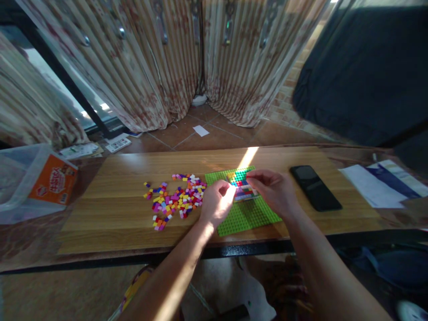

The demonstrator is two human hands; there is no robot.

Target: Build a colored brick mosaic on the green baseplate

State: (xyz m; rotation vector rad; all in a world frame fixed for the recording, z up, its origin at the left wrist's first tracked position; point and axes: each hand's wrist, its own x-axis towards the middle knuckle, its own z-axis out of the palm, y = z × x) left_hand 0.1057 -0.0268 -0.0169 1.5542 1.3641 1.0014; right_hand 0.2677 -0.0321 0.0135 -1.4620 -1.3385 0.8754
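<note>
A green studded baseplate (249, 218) lies on the table with a low block of colourful toy bricks (245, 193) built on its far half. Over the block's left side, my left hand (219, 198) is closed, thumb and forefinger together; sunlight on the fingertips hides what they may hold. My right hand (272, 187) pinches a small red brick at the block's right edge, its other fingers curled. Left of the plate, a loose spread of small bricks (180, 196) in white, yellow, orange, red, pink and purple reaches close to my left hand.
The wooden table (110, 205) carries a black phone (316, 187) right of the plate. A clear plastic tub (20, 209) with an orange label stands at far left. Papers (371, 185) lie at the right. Beyond the table hang striped curtains (160, 67), with a white card (201, 130) on the floor.
</note>
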